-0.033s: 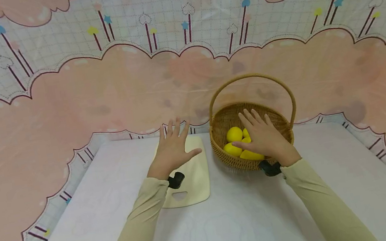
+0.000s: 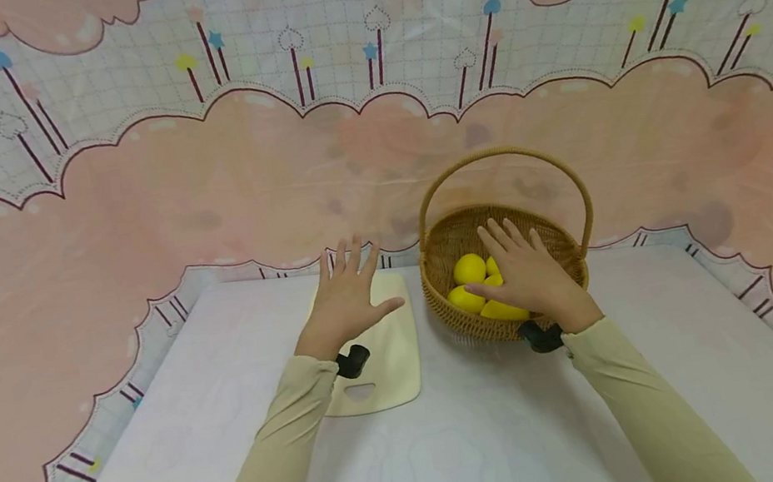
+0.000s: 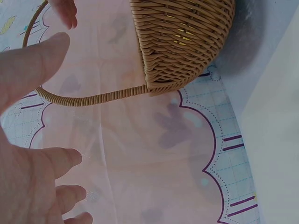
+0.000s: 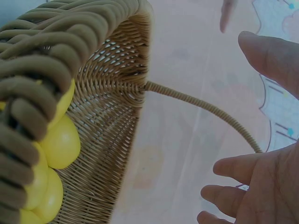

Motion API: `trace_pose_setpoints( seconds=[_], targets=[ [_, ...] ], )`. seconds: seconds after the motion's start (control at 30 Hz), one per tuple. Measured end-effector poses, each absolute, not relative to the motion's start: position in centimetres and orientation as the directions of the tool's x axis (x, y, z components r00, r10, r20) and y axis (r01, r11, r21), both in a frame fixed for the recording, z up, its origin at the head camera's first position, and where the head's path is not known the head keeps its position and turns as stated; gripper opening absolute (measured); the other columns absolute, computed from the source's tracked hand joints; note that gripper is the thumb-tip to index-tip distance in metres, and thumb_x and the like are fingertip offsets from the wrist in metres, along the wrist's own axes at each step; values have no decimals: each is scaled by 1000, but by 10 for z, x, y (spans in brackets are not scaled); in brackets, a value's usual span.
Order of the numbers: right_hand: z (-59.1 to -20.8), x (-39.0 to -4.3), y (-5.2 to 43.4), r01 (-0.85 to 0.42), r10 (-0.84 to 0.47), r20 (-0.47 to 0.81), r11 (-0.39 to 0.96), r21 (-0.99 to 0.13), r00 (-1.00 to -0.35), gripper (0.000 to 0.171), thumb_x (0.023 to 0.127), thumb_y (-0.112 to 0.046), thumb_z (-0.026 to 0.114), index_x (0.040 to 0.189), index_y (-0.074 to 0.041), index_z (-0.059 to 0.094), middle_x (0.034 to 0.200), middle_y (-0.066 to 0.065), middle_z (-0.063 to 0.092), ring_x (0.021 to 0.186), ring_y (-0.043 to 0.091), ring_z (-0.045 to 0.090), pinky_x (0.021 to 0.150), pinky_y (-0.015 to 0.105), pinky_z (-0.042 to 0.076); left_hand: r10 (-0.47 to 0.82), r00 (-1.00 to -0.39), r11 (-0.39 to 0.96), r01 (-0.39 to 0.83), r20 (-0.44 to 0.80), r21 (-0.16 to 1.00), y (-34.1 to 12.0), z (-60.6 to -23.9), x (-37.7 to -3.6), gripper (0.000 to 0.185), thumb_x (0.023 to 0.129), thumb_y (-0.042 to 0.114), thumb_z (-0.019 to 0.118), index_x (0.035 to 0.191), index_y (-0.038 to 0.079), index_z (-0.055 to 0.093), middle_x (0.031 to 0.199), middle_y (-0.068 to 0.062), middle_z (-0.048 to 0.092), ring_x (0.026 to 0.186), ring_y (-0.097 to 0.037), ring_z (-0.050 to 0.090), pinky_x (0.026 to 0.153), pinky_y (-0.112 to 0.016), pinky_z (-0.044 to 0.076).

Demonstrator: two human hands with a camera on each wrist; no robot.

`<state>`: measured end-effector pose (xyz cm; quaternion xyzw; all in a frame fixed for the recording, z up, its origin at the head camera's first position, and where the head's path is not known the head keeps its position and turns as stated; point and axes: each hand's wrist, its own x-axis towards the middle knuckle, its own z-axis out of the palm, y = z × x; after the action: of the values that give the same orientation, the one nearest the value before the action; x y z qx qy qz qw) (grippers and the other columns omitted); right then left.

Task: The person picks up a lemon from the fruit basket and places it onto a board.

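The left hand (image 2: 343, 302) spreads its fingers wide, the thumb stuck out toward the other hand, and the right hand (image 2: 532, 273) spreads its fingers just as wide, its thumb pointing back. Under the left fingers in the head view lies a cream, flat board with rounded corners (image 2: 392, 350), its handle slot (image 2: 361, 392) on the wrist side of them. Beyond the right fingers stands a brown woven wicker basket (image 2: 458, 320), and its tall arched handle (image 2: 496, 152) rises past the fingertips. Smooth yellow rounded fruit (image 2: 467, 301) sits inside the basket, left of the right fingers and partly covered by the thumb in the head view; in the right wrist view the fingers are apart from both. Behind the fingers, each wrist carries a small black device (image 2: 354, 361) beside a beige sleeve (image 2: 268, 453). The white surface (image 2: 430, 470) extends below, and a peach cloud-patterned backdrop (image 2: 256, 186) fills the space ahead of the fingertips.
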<state>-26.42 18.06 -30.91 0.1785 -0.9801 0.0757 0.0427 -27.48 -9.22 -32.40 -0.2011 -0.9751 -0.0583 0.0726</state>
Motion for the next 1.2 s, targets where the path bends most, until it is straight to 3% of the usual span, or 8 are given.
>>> trace_pose_setpoints(
  seconds=[0.5,0.77,1.2],
  targets=[
    [-305,-261,185,-369,-354,121,918,-146,-927,93,89,-57,52,150,-1,11,157,22,8,144,43,5,114,64,5,393,-903,910,409,173,71,-91,-327,-275,90,87,61,50,152,14,10,159,-16,-2,146,-36,-4,117,-59,4],
    [-308,-259,196,-359,-346,105,920,-154,-932,94,89,-59,50,151,-2,9,157,23,6,144,43,4,113,65,3,421,-894,897,436,155,79,-86,-335,-276,89,88,61,50,152,13,12,158,-17,0,146,-37,-2,118,-58,0],
    [-311,-249,231,-353,-322,186,920,-168,-928,94,89,-56,52,150,2,10,155,26,8,144,44,5,111,68,7,588,-803,803,594,96,51,-57,-355,-283,85,88,52,57,152,13,17,158,-15,12,147,-32,6,120,-52,7]
  ],
)
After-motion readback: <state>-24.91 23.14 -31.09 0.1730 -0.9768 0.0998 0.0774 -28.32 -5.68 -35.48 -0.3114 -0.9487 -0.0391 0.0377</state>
